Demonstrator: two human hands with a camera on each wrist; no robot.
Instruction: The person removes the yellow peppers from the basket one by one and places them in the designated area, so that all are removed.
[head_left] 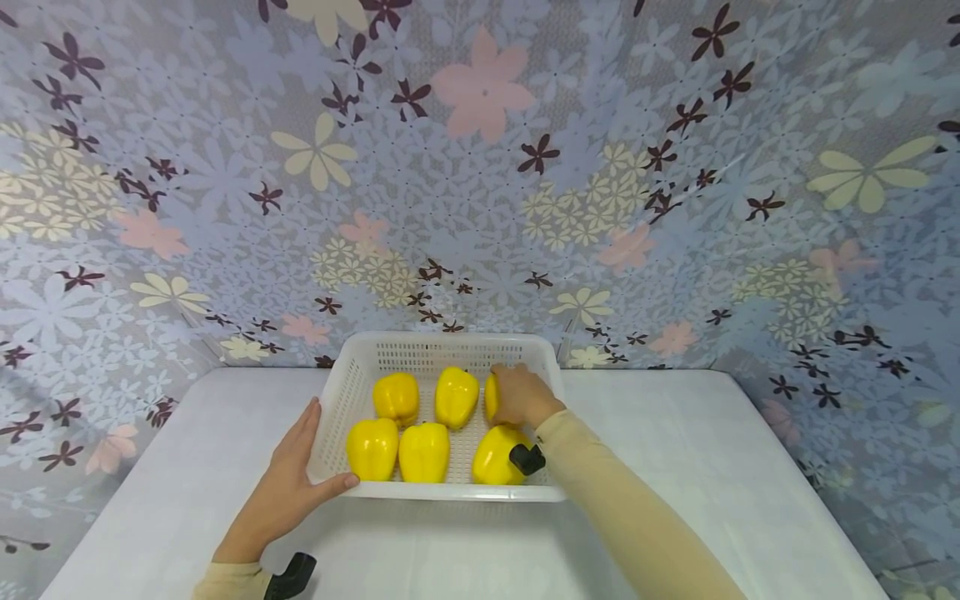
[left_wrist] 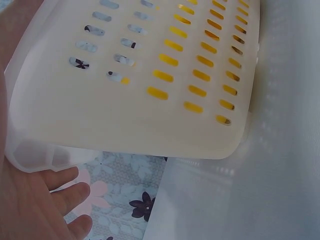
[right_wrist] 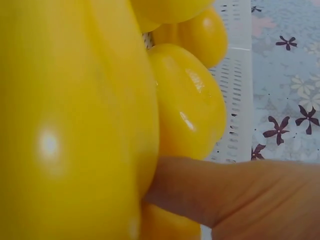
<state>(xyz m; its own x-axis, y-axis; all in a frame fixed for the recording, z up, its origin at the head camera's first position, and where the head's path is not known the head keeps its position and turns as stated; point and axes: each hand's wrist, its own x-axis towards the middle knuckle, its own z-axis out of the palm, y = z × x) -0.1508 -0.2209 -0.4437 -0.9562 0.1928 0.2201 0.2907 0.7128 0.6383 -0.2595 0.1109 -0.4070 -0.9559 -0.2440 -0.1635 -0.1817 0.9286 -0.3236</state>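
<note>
A white perforated plastic basket (head_left: 442,492) stands on the table with several yellow bell peppers in it. My right hand (head_left: 525,396) reaches over the back right part and grips a yellow bell pepper (head_left: 491,398), mostly hidden by the fingers. Just in front of that, another bell pepper (head_left: 495,457) lies below the wrist; a large pepper (right_wrist: 70,120) fills the left of the right wrist view. My left hand (head_left: 288,479) is spread at the basket's left side, thumb over the front left rim, fingers stretched along the outer wall (left_wrist: 125,115).
Two bell peppers stand in front at the basket's left, one pepper (head_left: 372,448) beside another (head_left: 424,452). Behind them are a pepper (head_left: 396,396) and a pepper (head_left: 456,397). A white cloth covers the table (head_left: 675,467). Flowered wall covering (head_left: 465,208) rises behind.
</note>
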